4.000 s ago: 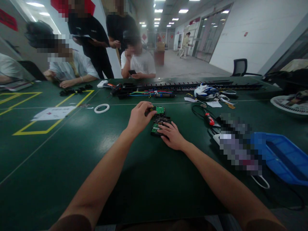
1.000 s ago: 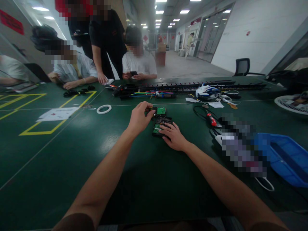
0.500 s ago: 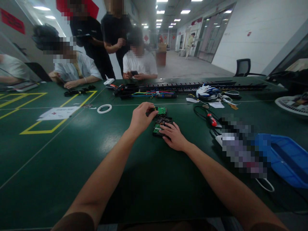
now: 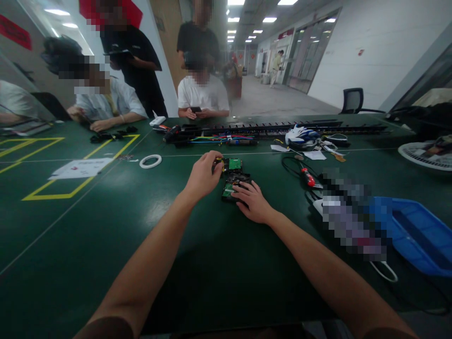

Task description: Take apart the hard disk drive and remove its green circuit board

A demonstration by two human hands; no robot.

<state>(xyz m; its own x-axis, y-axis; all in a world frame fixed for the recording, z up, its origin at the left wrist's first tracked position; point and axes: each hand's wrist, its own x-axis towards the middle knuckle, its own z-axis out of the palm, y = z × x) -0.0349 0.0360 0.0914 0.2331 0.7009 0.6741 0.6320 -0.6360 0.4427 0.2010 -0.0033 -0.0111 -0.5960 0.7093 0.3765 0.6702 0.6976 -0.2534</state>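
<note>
An opened black device with a green circuit board (image 4: 235,164) in its far half lies on the dark green table. In its near half (image 4: 227,191), more green board shows, partly covered by my right hand (image 4: 256,203). That hand rests with its fingers spread over the right side of this half. My left hand (image 4: 205,175) is at the far half's left edge, thumb and fingers bent together in a pinch. Something small with a bit of yellow shows at those fingertips, too small to name.
To the right lie a red-handled screwdriver (image 4: 308,177) and a blue tray (image 4: 420,230). White-and-blue gloves (image 4: 302,136) and long black strips with wires (image 4: 282,128) lie across the back. A white ring (image 4: 150,161) and paper (image 4: 81,168) are left. People sit opposite.
My left hand has drawn slightly left from the far circuit board. My right hand keeps its place on the near half. A standing person at the back has shifted right.
</note>
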